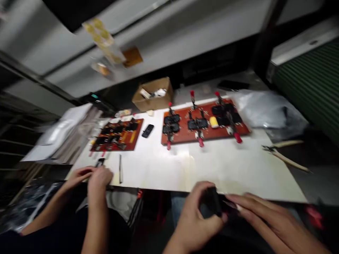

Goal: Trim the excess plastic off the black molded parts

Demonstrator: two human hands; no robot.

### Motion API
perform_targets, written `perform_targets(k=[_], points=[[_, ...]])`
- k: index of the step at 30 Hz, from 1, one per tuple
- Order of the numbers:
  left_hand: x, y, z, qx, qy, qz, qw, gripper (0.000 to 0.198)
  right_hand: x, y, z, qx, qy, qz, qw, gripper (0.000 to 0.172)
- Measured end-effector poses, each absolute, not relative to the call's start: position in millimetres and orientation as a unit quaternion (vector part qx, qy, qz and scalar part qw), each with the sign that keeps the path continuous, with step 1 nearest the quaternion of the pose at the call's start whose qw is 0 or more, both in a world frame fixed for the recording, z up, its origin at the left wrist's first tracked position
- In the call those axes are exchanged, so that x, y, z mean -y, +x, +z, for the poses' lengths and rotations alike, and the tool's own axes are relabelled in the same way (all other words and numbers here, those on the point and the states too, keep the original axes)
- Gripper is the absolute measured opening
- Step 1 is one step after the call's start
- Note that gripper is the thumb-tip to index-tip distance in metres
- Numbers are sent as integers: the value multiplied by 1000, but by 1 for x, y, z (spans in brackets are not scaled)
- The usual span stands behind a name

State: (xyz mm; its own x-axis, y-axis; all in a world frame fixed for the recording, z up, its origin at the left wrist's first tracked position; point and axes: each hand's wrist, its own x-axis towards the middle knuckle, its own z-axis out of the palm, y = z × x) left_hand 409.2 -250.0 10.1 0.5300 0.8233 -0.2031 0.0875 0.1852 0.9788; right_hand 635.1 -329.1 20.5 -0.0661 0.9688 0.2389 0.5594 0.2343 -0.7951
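At the bottom edge my left hand (194, 217) is curled around a small black part (212, 201), just in front of the white table top (212, 169). My right hand (261, 211) reaches in from the right, fingers held together, tips pinching the part's right end. The picture is smeared and the part's shape is unclear.
A long red jig board (182, 135) with red-handled clamps and black parts lies mid-table, a smaller red board (132, 137) to its left, and a black item (147, 130) between them. Behind are a cardboard box (153, 97) and a grey bag (267, 109). Cutters (284, 155) lie right. Another person's hands (92, 176) work at the left.
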Motion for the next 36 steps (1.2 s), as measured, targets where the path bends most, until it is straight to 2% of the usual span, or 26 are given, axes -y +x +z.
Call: perform_targets(k=[4, 13, 36], points=[[254, 417, 4, -386, 580, 227, 680, 57, 345, 636, 21, 704, -538, 330, 324, 42], [249, 422, 0, -354, 608, 217, 677, 58, 346, 644, 26, 699, -540, 350, 310, 38], [251, 435, 10, -359, 608, 192, 681, 57, 353, 652, 28, 681, -538, 347, 355, 34]])
